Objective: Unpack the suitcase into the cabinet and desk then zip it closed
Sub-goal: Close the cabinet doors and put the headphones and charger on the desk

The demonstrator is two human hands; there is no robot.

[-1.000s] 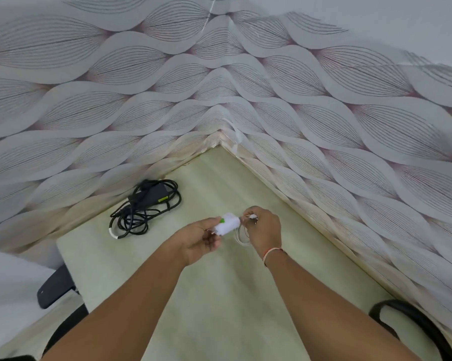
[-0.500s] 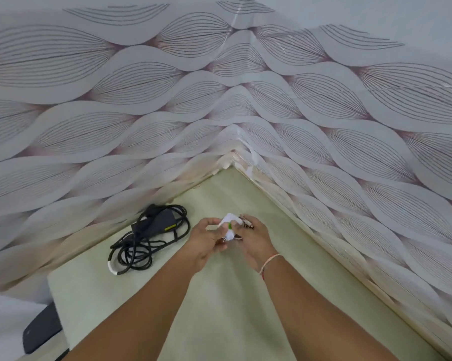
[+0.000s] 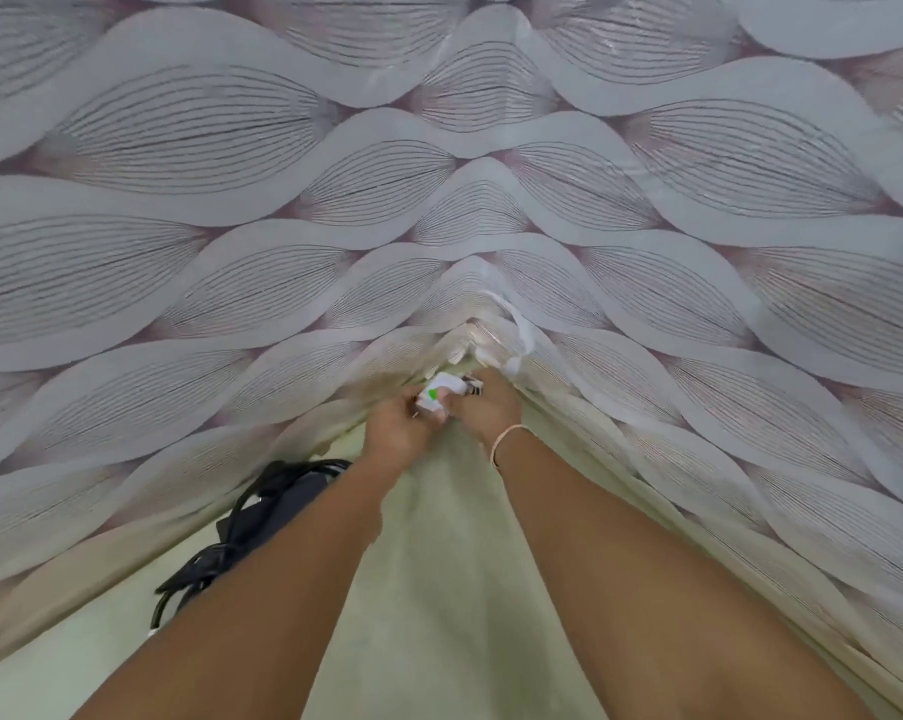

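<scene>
Left hand [image 3: 397,433] and right hand [image 3: 491,407] both clasped round small white charger [image 3: 441,392] with green mark, fingers curled on it. Held deep in far corner of pale desk [image 3: 439,589], close against leaf-patterned wallpaper [image 3: 439,200] on both sides. Little room ahead. Black adapter with coiled cable [image 3: 251,522] left, along wall edge, partly behind left forearm. Open desk between forearms.

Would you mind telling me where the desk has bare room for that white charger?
Bare desk lies between the forearms and along the right wall. The left side is crowded by the black adapter and cable; both hands fill the corner.
</scene>
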